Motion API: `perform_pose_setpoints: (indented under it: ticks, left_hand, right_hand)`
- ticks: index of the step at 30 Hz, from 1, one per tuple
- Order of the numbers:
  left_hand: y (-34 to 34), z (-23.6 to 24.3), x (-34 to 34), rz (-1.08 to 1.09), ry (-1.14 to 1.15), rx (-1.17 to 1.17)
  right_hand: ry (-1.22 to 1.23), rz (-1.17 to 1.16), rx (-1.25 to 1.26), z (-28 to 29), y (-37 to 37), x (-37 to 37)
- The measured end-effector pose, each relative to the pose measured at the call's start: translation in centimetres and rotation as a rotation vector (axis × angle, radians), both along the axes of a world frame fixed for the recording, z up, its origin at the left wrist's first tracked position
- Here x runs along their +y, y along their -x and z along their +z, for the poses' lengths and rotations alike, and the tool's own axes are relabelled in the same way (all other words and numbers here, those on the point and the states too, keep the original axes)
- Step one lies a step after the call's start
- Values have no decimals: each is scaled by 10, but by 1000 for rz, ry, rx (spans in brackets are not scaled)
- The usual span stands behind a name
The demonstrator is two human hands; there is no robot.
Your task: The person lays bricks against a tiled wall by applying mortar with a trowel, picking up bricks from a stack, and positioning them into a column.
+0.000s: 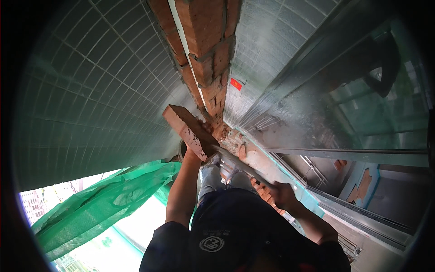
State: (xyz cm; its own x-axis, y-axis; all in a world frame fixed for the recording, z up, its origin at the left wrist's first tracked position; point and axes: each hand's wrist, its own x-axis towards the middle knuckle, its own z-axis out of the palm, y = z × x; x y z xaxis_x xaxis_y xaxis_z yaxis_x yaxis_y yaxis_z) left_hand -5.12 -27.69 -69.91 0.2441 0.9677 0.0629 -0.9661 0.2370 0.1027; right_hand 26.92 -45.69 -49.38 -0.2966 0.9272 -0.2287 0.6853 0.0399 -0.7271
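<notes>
My left hand is closed around a reddish-brown brick, which it holds up, tilted, in front of my body. Fingertips show along the brick's far side. My right hand grips one end of a long, narrow grey tool. The tool's far end lies against or just beside the brick's near end; motion blur hides its exact shape. Beyond the brick rises a narrow column of stacked brickwork with mortar joints and a pale strip down it.
Grey tiled panels flank the brickwork. At right stands a reflective glass pane. Green netting hangs at lower left beside a bright opening. More bricks lie low near my legs, and rubble covers the floor by the column's foot.
</notes>
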Motion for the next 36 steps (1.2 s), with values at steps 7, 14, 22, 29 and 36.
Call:
perform_pose_setpoints:
  ticks: [7, 14, 22, 29, 36]
  left_hand:
    - [16, -14, -1, 38, 3, 40]
    - [26, -26, 1, -20, -17, 219]
    - [-6, 25, 8, 65, 309, 156]
    - [-1, 10, 5, 15, 138, 49]
    - [47, -101, -15, 58, 121, 92]
  right_hand:
    - [101, -92, 199, 47, 3, 10]
    - [302, -202, 88, 22, 4, 24]
    - [248, 52, -128, -12, 2, 22]
    - [-277, -8, 165, 16, -4, 9]
    - [263, -87, 275, 57, 27, 14]
